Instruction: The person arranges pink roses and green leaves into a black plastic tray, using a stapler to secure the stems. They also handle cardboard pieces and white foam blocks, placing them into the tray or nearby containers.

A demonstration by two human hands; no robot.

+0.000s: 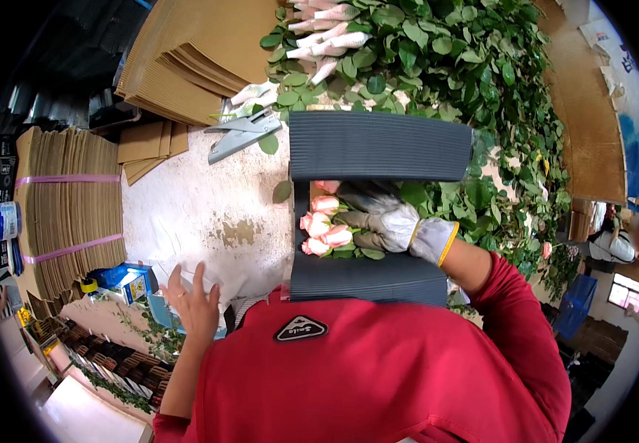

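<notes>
Pink roses (pixel 317 225) with green leaves lie in a dark ribbed corrugated wrap (pixel 367 280), between its raised far band and its near band. My right hand (pixel 386 221), in a grey-and-white glove with a yellow cuff, lies over their stems just right of the blooms, fingers outstretched and partly among the leaves. My bare left hand (pixel 190 295) is lower left of the wrap, fingers spread and bent at thin white sheets (pixel 220 292), near a blue box (pixel 127 282). A metal stapler (pixel 242 136) lies beyond, at the upper left of the wrap.
Banded cardboard stacks (pixel 68 199) stand at left, more cardboard (pixel 190 52) at far left of the worktable (pixel 186 207). Leafy rose stems with white-sleeved heads (pixel 330 37) fill the back and right. Another person (pixel 615 240) is at far right. My red apron (pixel 363 369) fills the near edge.
</notes>
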